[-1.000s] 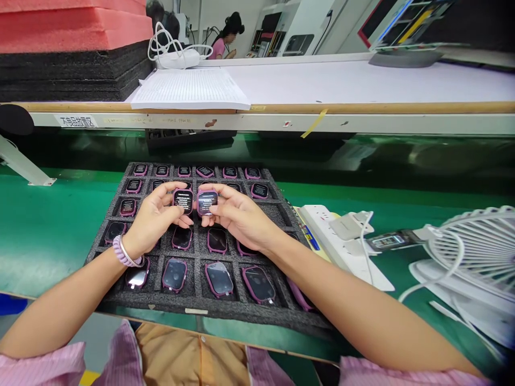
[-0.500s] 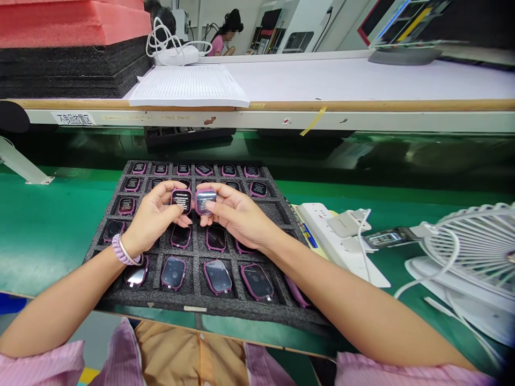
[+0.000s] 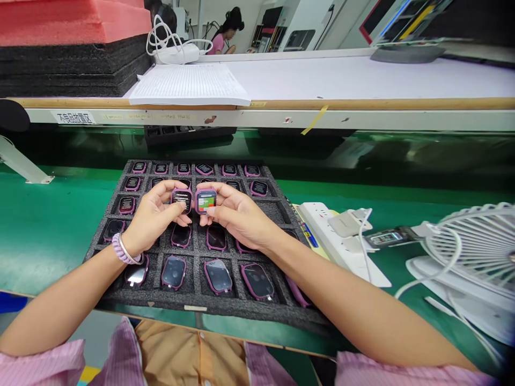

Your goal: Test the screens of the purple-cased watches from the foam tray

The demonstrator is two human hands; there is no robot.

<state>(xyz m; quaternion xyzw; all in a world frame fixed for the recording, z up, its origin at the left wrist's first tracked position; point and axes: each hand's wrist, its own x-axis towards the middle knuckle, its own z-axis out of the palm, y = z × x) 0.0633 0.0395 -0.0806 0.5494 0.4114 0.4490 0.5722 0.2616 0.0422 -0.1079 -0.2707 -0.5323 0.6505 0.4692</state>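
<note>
Two purple smartwatch bodies without straps are held side by side over a dark foam tray (image 3: 193,303). My left hand (image 3: 155,217) is closed on the left smartwatch (image 3: 181,197), its thumb on the lower part of a dark screen with white text. Closed on the right smartwatch (image 3: 206,198) is my right hand (image 3: 237,214), with the thumb at the bottom of a screen showing green, white and red areas. More watch bodies lie in the tray's compartments, such as one watch (image 3: 217,276) near the front. My hands and forearms hide several compartments.
A white power strip (image 3: 322,214) with plugged-in chargers stands right of the tray, near a white fan (image 3: 478,246) and loose cables. Above the back of the bench runs a shelf (image 3: 362,80) bearing papers (image 3: 189,86) and stacked foam (image 3: 72,48). Another person (image 3: 227,35) sits beyond it.
The right watch's screen has switched from white text to green, white and red areas. Text on the left watch's screen has changed too. Both hands stay almost in place.
</note>
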